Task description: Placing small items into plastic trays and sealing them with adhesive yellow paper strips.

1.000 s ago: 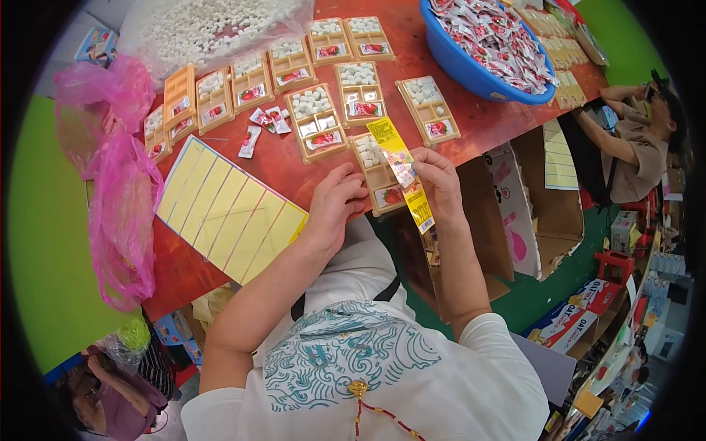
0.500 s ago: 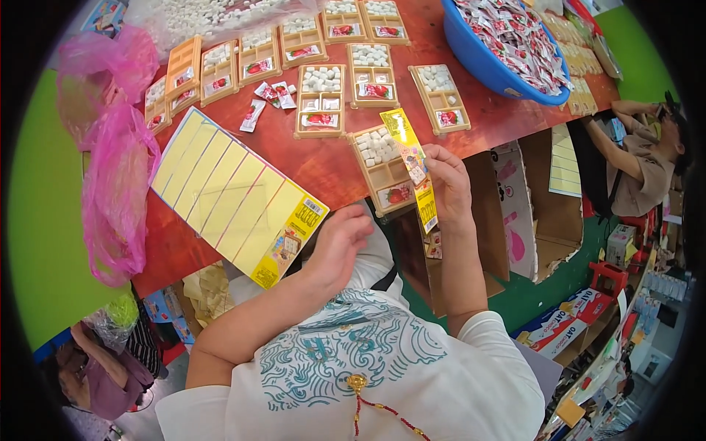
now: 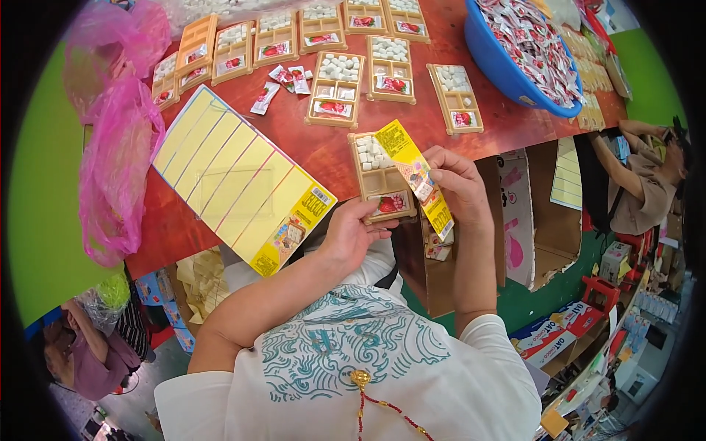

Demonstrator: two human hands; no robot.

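Note:
My left hand (image 3: 353, 234) grips the near end of a tan compartment tray (image 3: 376, 178) at the table's front edge. White pellets fill its far section, and a strawberry-printed sachet (image 3: 391, 203) lies in the near one. Between the thumb and fingers of my right hand (image 3: 457, 185) is a yellow printed sticker strip (image 3: 416, 176), held slanting over the tray's right side. Left of the tray lies a large sheet of yellow stickers (image 3: 243, 180), its corner reaching past the table edge; a clear rectangular lid seems to rest on it.
Several filled trays (image 3: 335, 87) stand in rows across the red table (image 3: 294, 147). Loose sachets (image 3: 266, 97) lie among them. A blue basin (image 3: 489, 55) full of sachets is at the far right, pink plastic bags (image 3: 114, 169) at the left. Cardboard boxes (image 3: 555, 213) stand below; co-workers sit at both sides.
My left hand has moved up and right and taken hold of the tray's near end. My right hand still holds the sticker strip, turned slightly. The view has shifted a little.

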